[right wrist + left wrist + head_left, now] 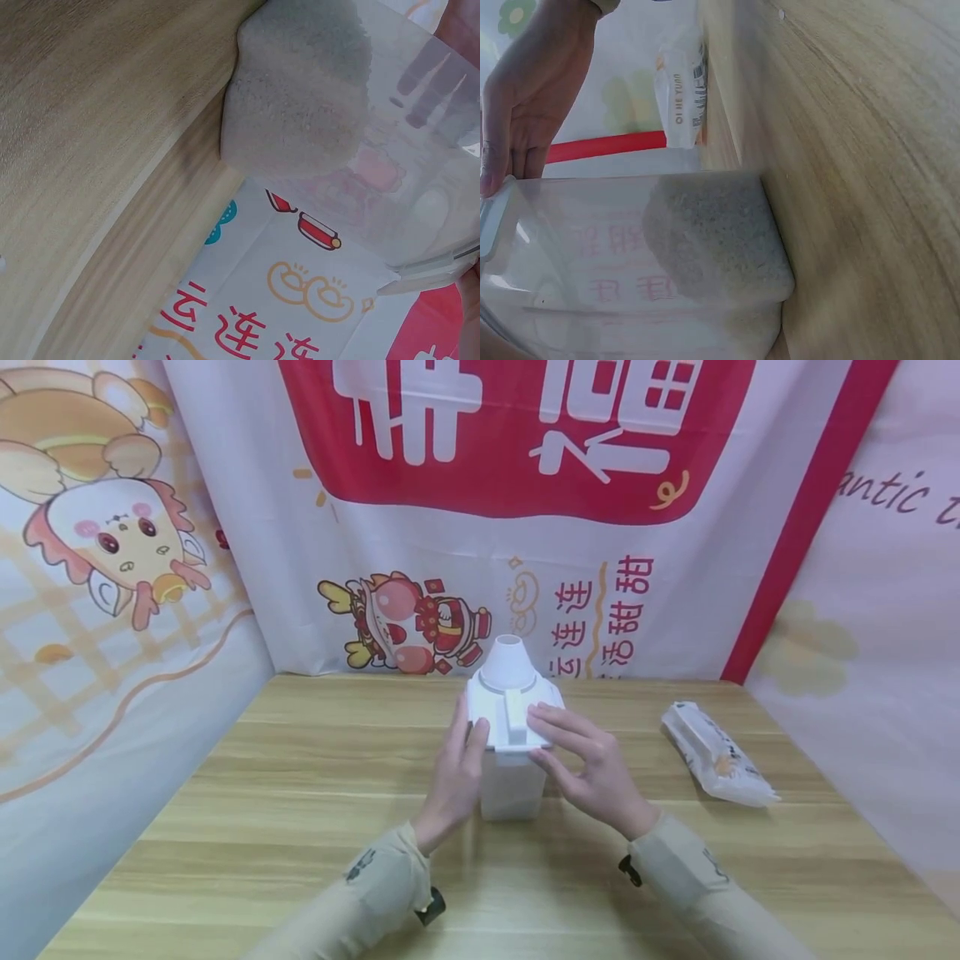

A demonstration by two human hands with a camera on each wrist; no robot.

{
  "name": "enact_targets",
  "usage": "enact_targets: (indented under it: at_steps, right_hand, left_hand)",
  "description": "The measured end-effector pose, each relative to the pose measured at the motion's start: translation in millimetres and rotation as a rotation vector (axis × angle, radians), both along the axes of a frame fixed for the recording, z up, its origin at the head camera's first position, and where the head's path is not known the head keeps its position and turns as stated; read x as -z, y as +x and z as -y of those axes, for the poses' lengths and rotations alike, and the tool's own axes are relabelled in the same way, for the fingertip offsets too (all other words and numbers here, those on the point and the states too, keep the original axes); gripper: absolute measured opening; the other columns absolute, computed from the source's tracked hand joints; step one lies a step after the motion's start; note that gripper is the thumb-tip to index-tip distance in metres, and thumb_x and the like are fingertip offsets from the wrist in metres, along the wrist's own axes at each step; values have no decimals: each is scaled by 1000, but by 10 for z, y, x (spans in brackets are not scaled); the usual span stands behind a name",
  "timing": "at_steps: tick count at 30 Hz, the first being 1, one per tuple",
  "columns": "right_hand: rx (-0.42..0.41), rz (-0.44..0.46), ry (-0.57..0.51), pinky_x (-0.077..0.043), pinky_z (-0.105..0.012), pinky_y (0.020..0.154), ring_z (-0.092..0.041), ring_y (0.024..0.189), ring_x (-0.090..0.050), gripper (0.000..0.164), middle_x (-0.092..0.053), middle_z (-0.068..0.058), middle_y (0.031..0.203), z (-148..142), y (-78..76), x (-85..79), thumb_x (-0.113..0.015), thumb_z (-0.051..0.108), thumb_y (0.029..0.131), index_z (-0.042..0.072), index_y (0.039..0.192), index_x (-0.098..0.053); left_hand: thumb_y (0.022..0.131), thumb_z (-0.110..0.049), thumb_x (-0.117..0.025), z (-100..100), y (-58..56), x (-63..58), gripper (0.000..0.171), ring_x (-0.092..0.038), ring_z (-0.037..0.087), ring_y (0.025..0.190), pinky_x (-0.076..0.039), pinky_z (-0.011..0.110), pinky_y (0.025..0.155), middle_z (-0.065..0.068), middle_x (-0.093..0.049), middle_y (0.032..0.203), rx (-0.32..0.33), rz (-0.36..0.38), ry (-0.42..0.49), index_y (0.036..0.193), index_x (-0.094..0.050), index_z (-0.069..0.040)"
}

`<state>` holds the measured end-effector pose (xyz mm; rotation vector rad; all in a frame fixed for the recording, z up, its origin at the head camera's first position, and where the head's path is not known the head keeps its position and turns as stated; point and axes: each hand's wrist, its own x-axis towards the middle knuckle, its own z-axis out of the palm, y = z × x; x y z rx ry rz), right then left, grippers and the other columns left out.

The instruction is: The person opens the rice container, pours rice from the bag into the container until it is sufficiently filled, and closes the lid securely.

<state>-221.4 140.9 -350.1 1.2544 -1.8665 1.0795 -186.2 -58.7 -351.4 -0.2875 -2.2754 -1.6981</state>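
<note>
A clear plastic container of rice [512, 793] with a white lid [486, 703] stands upright on the table. Rice [720, 232] fills its lower part in both wrist views. On top of the lid sits a white cone-shaped piece [508, 664] with a round upper end. My left hand [450, 777] grips the lid's left side, thumb at the front; its fingers [439, 86] show through the clear wall in the right wrist view. My right hand [600, 768] holds the lid's right front edge, fingers on top and thumb lower, beside a raised white tab [516, 717].
A white plastic packet [716, 756] with printing lies at the right of the wooden table [337, 793]. Printed cloths [247, 527] hang behind the table and along both sides.
</note>
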Motion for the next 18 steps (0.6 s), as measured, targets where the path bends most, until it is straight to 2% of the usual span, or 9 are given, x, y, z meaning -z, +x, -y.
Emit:
enact_targets:
  at_steps: [6, 12, 18]
  right_hand:
    - [9, 26, 14, -39, -43, 108, -32, 121, -56, 40, -60, -15, 131, -15, 1, 2, -74, 8, 87, 1, 125, -66]
    - [-25, 34, 56, -39, -43, 108, -31, 122, -55, 43, -59, -15, 132, -55, -32, -27, -76, 6, 84, 1, 125, -65]
    - [-14, 31, 83, -40, -41, 107, -29, 124, -54, 44, -58, -12, 134, -74, -35, -36, -76, 9, 85, 3, 127, -65]
  left_hand:
    - [107, -45, -25, 21, -1, -24, 61, -8, 6, 145, -9, 37, 118, -12, -7, 160, 18, -2, 6, 158, -7, -18]
    - [108, -42, -26, 29, 1, -16, 59, -7, 8, 146, -8, 39, 118, -9, -6, 161, 61, -34, 40, 158, -5, -19]
    - [108, -42, -24, 35, -5, 1, 58, -7, 7, 145, -8, 39, 118, -11, -6, 161, 58, -26, 43, 158, -5, -19]
